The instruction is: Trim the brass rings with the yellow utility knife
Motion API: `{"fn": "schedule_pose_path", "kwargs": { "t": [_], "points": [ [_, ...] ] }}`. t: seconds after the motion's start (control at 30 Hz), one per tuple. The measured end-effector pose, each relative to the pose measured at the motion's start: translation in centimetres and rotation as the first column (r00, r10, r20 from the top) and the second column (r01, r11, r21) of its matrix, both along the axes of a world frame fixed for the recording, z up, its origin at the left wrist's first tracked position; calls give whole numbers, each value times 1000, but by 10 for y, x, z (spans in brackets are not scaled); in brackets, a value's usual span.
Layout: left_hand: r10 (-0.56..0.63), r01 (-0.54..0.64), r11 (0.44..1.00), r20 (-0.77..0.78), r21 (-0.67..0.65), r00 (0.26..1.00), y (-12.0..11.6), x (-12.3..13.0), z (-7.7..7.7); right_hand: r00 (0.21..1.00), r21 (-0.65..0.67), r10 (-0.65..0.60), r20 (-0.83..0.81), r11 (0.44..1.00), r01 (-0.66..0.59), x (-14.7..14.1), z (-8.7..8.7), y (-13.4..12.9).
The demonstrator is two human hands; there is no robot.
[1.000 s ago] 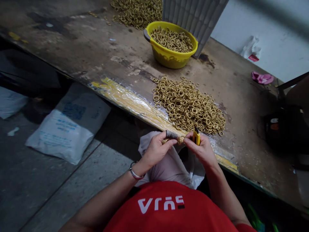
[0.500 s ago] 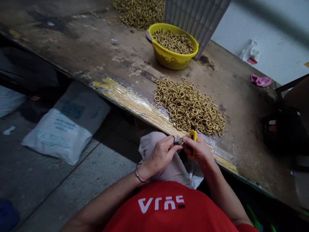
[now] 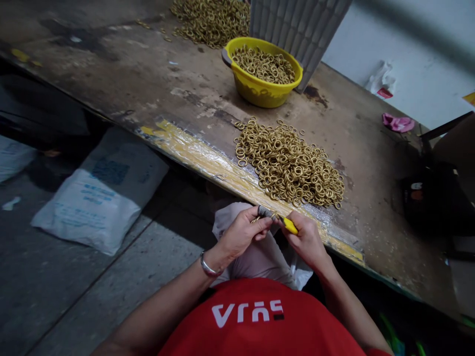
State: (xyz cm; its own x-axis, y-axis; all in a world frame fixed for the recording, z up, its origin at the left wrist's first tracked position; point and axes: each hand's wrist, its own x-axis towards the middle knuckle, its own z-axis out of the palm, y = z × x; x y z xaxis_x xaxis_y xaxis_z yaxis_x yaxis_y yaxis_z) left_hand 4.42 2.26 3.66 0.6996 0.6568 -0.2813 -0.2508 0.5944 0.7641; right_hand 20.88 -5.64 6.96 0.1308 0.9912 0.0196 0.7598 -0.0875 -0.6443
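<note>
My left hand (image 3: 241, 233) is closed, pinching a small gold-coloured ring (image 3: 274, 216) at its fingertips. A grey wrap (image 3: 264, 211) covers one of its fingers, and another bit of gold shows beside it. In my right hand (image 3: 308, 238) is a yellow utility knife (image 3: 290, 226), gripped with its front end pointing left at the ring. Whether the blade touches the ring is too small to tell. Both hands are above my lap at the table edge, just below a pile of gold-coloured rings (image 3: 289, 165).
A yellow basin (image 3: 260, 96) full of rings stands behind the pile, against a grey ribbed panel (image 3: 297, 34). Another ring heap (image 3: 213, 22) lies at the back. White sacks (image 3: 92, 193) rest on the floor at left. A pink cloth (image 3: 398, 122) lies at right.
The utility knife has tipped from upright to pointing left, and its front end is now at the ring. My left hand has shifted slightly left.
</note>
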Motion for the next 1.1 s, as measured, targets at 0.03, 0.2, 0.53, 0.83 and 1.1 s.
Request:
{"fn": "schedule_pose_path", "kwargs": {
  "t": [0.03, 0.2, 0.53, 0.83, 1.1],
  "points": [
    [0, 0, 1000, -3, 17, 1000, -1, 0, -1, 998, 6, 8, 64, 1000, -8, 0, -1, -1],
    [-12, 24, 989, -80, 145, 997, -6, 0, -4, 959, 1, 26, 282, 1000, -27, 0, -3, -4],
    [-97, 138, 794, -100, 593, 990, -3, -6, 36, 809, -155, -94, 580, 963, 223, 24, -16, -1],
    [-152, 151, 988, 32, 20, 988, -9, 2, 11, 779, -23, -212, 590, 960, 279, 64, -29, 15],
    [-142, 197, 916, 175, -351, 974, 4, 2, -2, 886, -35, -195, 421, 973, 230, 69, -29, 17]
  ]
}}
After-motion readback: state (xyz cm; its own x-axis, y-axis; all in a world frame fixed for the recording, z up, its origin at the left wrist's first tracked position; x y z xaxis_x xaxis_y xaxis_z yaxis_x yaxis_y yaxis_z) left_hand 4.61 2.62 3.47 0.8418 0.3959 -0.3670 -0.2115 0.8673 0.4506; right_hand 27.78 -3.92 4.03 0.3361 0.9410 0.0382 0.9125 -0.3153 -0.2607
